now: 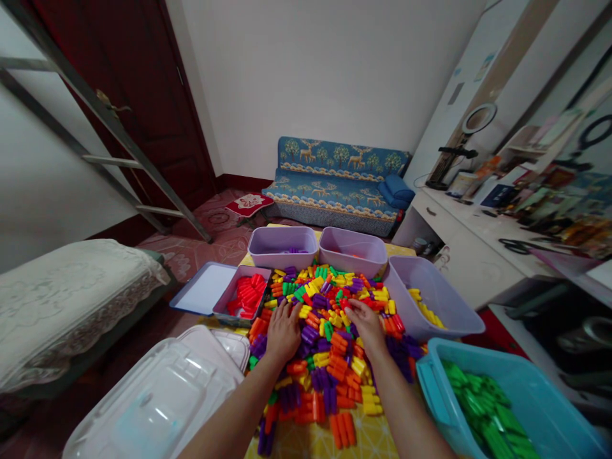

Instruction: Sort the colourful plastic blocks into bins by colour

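A wide heap of plastic building blocks [337, 357] in red, orange, yellow, green and purple covers the yellow-patterned table. My left hand [285, 328] rests palm down on the heap's left side, fingers spread loosely over the pieces, near the tin of red blocks [248, 295]. At the heap's right side, my right hand [367, 322] has thumb and fingers closed on a red block [344, 304] at the fingertips. Part of that block is hidden by the fingers.
Purple bins [282, 260], [352, 262] stand behind the heap; another purple bin [461, 328] holds yellow blocks. A teal bin [433, 395] of green blocks sits front right. Stacked clear lids [157, 395] lie front left. Beyond are a sofa [329, 191] and a ladder [115, 121].
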Available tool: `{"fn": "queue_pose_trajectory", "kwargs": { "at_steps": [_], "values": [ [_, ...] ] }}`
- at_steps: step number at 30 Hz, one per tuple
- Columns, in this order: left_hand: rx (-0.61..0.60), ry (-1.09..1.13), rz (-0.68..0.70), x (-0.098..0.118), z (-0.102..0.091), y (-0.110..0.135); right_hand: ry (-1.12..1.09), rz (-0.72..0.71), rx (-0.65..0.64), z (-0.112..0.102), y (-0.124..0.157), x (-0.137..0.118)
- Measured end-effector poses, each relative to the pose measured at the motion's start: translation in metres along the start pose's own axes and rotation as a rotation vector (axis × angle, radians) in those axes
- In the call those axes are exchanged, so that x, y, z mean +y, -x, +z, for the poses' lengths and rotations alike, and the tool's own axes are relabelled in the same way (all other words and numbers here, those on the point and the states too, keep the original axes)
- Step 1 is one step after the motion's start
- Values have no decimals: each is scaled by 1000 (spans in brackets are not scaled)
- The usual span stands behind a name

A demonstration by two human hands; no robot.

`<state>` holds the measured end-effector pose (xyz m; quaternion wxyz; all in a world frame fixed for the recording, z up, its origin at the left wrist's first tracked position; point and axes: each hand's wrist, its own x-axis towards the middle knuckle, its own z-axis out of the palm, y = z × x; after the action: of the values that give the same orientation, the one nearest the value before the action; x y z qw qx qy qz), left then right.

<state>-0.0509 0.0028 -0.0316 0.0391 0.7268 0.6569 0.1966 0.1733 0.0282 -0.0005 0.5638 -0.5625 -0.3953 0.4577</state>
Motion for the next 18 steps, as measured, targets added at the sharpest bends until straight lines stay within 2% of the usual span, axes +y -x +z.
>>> {"fn": "queue_pose_trajectory", "kwargs": {
  "at_steps": [3,6,9,13,18],
  "values": [
    [3,-2,3,0,-1,0,158,-99,-42,1,4,-2],
    [1,0,7,0,-2,0,385,-260,84,3,12,-14],
    [-4,4,5,0,0,0,494,-384,200,6,21,-30],
    [8,5,2,-1,2,1,424,-304,209,13,25,-32],
    [16,14,9,-1,1,1,102,-117,127,17,22,-11]
  ]
}}
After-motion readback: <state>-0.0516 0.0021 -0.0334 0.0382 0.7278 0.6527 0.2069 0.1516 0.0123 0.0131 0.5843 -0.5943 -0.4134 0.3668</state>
